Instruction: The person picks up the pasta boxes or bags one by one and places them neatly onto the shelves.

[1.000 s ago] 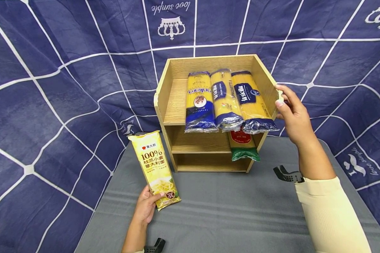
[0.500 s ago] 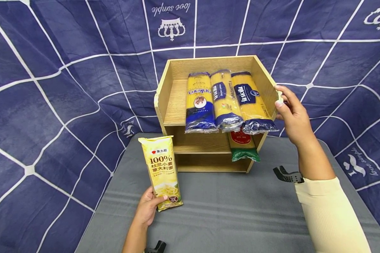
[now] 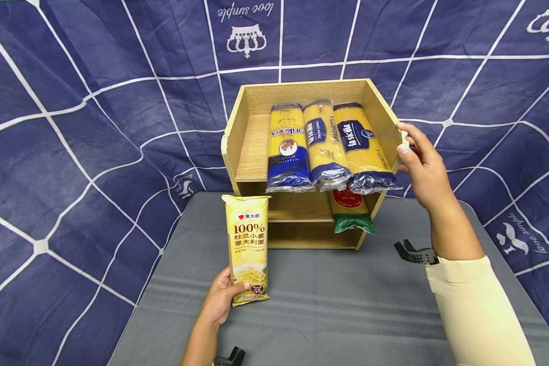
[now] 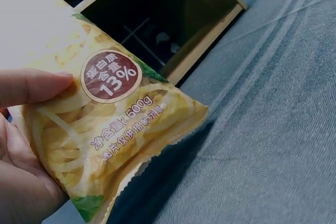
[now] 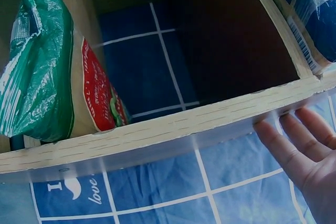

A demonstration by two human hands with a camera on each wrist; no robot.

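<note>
My left hand holds a yellow pasta packet by its lower end, thumb across the front. The packet stands nearly upright before the left part of a three-level wooden shelf. In the left wrist view the thumb presses the packet's face beside a round "13%" mark. My right hand grips the front edge of the shelf's right side panel near the top. In the right wrist view its fingers lie against the panel's outer face; the thumb is out of that view.
On the top level lie a blue-ended ankara spaghetti packet and two La Sicilia packets, their ends overhanging the front. A green-ended pasta packet pokes out at the middle level's right. Grey cloth covers the table; blue checked curtains surround it.
The left hand has shifted right with the yellow packet, which has turned from leaning left to nearly upright and now overlaps the shelf's left front. The right hand stays at the side panel.
</note>
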